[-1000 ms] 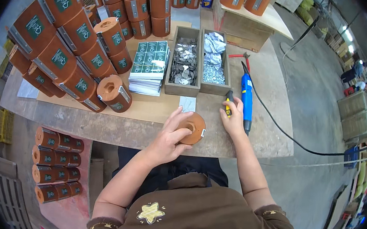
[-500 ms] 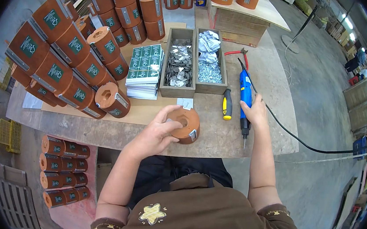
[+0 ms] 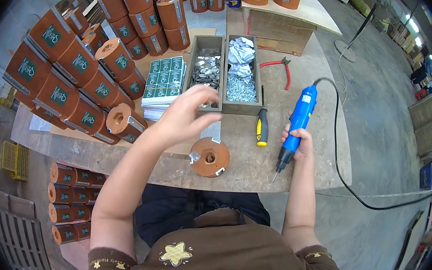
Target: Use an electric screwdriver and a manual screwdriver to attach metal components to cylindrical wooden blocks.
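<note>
My left hand (image 3: 187, 116) is raised over the near end of a wooden tray of small metal plates (image 3: 206, 71), thumb and fingers apart, holding nothing. Below it on the bench sits a round orange-brown block (image 3: 217, 154) with a six-sided hole in its top. Small metal pieces show at several places on its rim. In my right hand (image 3: 303, 143) is a blue electric screwdriver (image 3: 304, 111), its bit pointing down toward the bench, its black cable running off to the right.
A second tray holds screws (image 3: 241, 88) and crumpled wrapping. Nearby lie a yellow-black screwdriver (image 3: 262, 129), red-handled pliers (image 3: 279, 64) and stacked green-and-white label sheets (image 3: 162, 83). Labelled brown cylinders (image 3: 79, 64) are piled at left, more on a lower surface (image 3: 74, 176).
My left hand has let go of the round block and risen toward the plate tray. My right hand has lifted and tilted the electric screwdriver. The block now sits turned.
</note>
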{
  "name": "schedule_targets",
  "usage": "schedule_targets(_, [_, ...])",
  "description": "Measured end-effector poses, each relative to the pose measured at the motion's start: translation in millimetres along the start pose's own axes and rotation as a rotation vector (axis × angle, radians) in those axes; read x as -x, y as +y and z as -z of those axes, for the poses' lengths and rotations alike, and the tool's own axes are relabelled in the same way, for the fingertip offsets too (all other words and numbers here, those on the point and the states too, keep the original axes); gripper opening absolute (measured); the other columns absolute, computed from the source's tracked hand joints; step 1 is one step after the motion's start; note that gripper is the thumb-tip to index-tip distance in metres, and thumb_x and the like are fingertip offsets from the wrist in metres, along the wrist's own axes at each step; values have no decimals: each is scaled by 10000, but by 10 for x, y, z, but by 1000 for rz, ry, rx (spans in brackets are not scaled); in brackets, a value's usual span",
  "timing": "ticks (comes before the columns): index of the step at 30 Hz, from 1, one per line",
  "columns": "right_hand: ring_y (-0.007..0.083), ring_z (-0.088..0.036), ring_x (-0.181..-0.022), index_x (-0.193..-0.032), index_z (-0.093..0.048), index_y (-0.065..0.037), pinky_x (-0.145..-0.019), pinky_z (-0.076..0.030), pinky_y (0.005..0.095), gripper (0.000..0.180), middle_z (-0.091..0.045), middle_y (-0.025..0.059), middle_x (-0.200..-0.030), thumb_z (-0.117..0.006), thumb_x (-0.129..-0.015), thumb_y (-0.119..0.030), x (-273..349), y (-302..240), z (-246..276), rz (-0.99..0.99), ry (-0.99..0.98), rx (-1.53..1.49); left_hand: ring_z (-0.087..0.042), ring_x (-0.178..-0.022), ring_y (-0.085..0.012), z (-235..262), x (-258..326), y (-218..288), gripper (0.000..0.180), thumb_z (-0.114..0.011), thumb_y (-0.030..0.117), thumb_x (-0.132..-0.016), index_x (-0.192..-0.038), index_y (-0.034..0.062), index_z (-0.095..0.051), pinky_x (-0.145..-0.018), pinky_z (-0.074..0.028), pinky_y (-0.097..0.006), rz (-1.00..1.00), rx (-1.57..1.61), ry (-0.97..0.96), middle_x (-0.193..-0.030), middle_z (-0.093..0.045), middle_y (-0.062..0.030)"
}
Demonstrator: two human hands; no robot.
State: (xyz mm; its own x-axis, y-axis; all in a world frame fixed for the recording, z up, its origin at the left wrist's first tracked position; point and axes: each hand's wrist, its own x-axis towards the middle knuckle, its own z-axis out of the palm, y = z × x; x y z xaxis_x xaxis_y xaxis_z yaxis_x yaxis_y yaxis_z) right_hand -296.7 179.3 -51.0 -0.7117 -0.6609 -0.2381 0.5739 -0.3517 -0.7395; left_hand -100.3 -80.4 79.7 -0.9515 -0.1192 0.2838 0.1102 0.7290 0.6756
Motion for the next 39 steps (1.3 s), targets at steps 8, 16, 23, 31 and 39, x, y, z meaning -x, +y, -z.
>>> schedule_targets(8, [169,-469,-592,-1205,-394,-65,-517,-427,313,538,-476,80,-738,-576,-703,-124,-200,103,108,-193,-272,-308,-606,-867,-280,-754,-1099,-652,201,-528,93,-743,-909,79,-640,-725,-483,-380,195,-684,-303,-927,-627,-142])
schedule_targets(16, [156,-454,-586,-1226,-378,-68,-517,-420,300,531,-466,75,-738,-554,-728,-126,-163,76,193,-162,-252,-264,-612,-908,-249,-895,-1255,-608,193,-505,99,-754,-885,75,-645,-738,-489,-384,225,-770,-369,-972,-632,-114])
schedule_targets(23, [165,-470,-598,-1223,-388,-87,-509,-425,307,539,-481,76,-740,-560,-713,-127,-148,108,231,-163,-252,-242,-567,-1026,-220,-917,-1283,-458,286,-493,133,-799,-1052,79,-615,-804,-451,-385,341,-835,-565,-1119,-582,-102])
schedule_targets(31, [152,-467,-586,-1202,-396,-79,-518,-435,295,514,-488,69,-734,-556,-717,-130,-154,106,151,-112,-228,-220,-613,-892,-258,-835,-1176,-624,168,-544,101,-738,-865,94,-654,-722,-495,-371,231,-708,-285,-946,-635,-115])
schedule_targets(39, [169,-472,-592,-1199,-399,-75,-525,-441,316,519,-497,75,-735,-559,-708,-134,-156,133,140,-97,-183,-267,-609,-804,-307,-757,-1034,-552,106,-629,133,-685,-751,51,-621,-685,-489,-396,152,-577,-23,-787,-629,-150])
